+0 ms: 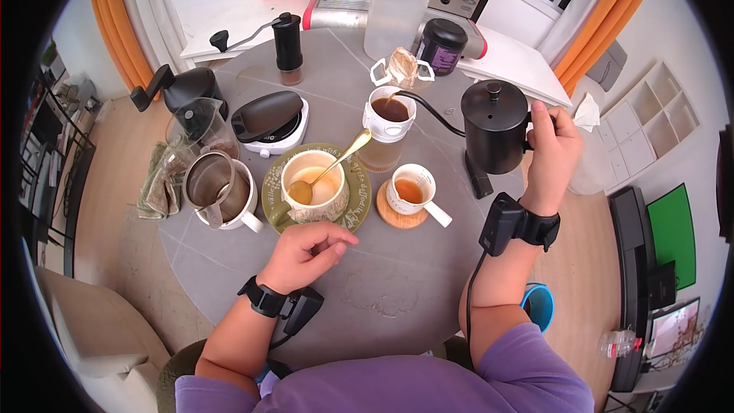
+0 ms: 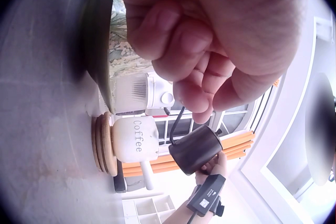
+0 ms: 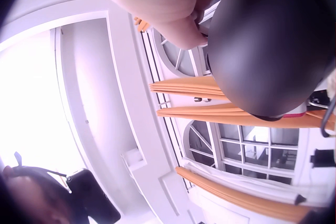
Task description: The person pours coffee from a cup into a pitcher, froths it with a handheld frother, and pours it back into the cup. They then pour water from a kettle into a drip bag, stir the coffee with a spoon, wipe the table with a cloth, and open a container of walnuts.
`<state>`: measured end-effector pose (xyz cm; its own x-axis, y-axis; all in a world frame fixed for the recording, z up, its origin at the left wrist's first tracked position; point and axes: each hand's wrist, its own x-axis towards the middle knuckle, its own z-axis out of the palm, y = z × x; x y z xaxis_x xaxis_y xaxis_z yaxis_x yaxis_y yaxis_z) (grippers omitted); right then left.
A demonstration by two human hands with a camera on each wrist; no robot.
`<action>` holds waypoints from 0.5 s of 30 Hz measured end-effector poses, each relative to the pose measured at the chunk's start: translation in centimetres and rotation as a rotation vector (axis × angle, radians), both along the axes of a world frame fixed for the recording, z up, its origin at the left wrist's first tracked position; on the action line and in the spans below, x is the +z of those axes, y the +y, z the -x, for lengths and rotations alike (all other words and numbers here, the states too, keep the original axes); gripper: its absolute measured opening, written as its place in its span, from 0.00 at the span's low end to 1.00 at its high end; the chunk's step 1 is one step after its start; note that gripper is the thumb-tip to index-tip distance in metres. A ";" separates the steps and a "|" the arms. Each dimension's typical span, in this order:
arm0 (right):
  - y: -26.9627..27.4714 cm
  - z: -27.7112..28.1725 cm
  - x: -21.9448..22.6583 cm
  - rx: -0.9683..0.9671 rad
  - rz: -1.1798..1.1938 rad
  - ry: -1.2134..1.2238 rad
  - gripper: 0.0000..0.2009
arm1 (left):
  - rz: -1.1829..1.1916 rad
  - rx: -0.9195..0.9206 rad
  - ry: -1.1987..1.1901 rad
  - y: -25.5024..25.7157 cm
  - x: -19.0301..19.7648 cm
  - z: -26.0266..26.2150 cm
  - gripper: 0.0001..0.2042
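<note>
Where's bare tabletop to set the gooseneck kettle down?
Widest: the near tabletop, between left hand and right forearm, nearer than the wooden coaster, with a faint mark. Smaller: between the hand grinder and translucent pitcher. Crowded: the left side, where clear jug, steel filter and green saucer sit close.

The person wore a plain purple shirt (image 1: 367,386) with short sleeves (image 1: 527,363). A black band circled each wrist, the left band (image 1: 264,299) and the right band (image 1: 541,231) each carrying a boxy black camera unit (image 1: 501,223). A thin black cable (image 1: 475,287) trailed from each unit. The right unit bore small white markings and a whitish square code (image 2: 205,203). By the head showed a black block (image 3: 93,196) with rounded corners.
</note>
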<state>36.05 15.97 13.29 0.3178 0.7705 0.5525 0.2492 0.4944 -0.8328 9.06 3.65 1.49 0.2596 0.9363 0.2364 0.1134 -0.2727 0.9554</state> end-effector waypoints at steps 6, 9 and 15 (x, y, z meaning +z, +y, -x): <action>1.3 -1.0 -0.9 0.058 0.022 0.114 0.12 | -0.012 0.005 0.034 0.0 0.1 0.2 0.06; 1.8 -1.4 -1.1 0.108 0.018 0.215 0.13 | -0.022 0.018 0.002 0.0 0.0 0.0 0.06; 2.7 -1.9 -1.7 0.206 -0.029 0.337 0.13 | -0.014 0.021 -0.038 0.0 -0.2 -0.1 0.06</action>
